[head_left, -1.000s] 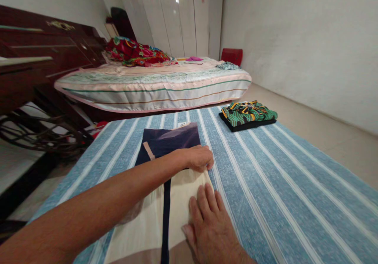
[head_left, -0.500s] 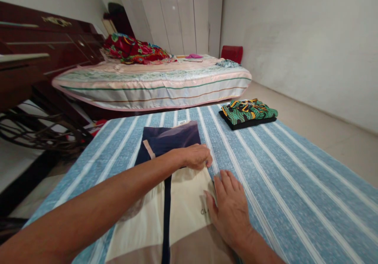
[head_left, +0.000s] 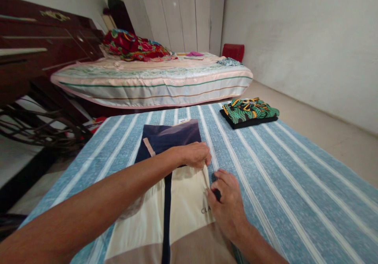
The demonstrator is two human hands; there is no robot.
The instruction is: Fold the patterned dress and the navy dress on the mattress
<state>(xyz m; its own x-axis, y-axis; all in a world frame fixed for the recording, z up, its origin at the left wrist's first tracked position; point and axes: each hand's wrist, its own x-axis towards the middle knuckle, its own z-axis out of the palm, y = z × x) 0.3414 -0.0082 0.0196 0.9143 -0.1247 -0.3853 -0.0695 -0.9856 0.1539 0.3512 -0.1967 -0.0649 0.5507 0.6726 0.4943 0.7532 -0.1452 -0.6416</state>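
Observation:
A cream, navy and taupe shirt (head_left: 189, 201) lies partly folded on the striped cloth, a dark strip down its middle and dark lettering near its right side. My left hand (head_left: 197, 155) reaches across it, fingers closed on the cream fabric at the upper right edge. Lower down that edge, my right hand (head_left: 226, 195) has its thumb and curled fingers pinched on the shirt's side. The navy part (head_left: 168, 136) is spread flat beyond my left hand, with a light tab on it. My left forearm hides some of the shirt.
Blue-and-white striped cloth (head_left: 283, 193) covers the surface. A folded green patterned garment (head_left: 251, 110) rests on black fabric at the far right. Behind is a bed (head_left: 159, 82) with a red floral blanket (head_left: 136, 47). Dark furniture with a metal wheel (head_left: 32, 120) stands left.
My right hand has gone from lying flat with fingers stretched to curled, pinching the shirt's right edge. My left hand keeps its hold in nearly the same place.

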